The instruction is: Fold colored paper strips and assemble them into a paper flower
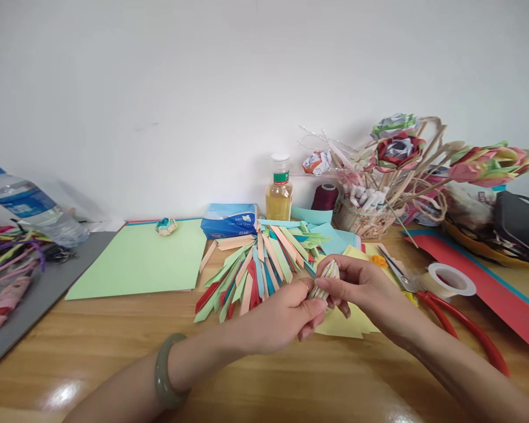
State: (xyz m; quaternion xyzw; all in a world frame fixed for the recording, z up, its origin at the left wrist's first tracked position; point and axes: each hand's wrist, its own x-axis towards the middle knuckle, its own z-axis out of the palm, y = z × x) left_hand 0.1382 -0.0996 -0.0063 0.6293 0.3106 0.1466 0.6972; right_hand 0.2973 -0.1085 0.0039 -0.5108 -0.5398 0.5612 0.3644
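Note:
Both of my hands meet over the table, right of the middle. Between them is a small folded paper piece [330, 274] with white, yellow and dark stripes. My left hand [302, 308] is closed on its lower end, thumb on top. Fingertips of my right hand [350, 282] pinch its upper part. Much of the piece is hidden by my fingers. Behind my left hand a fan of folded paper strips [258, 270] in green, red, peach and blue lies on the wood. Yellow paper sheets [341, 323] lie under my hands.
Red-handled scissors [441, 314] and a tape roll [465, 279] lie at right. Behind stand a bottle of yellow liquid [278, 200], a blue tissue pack [229, 221] and a basket [364, 220] with paper flowers. Green sheets [141, 264] carry a small paper flower [166, 226] at left.

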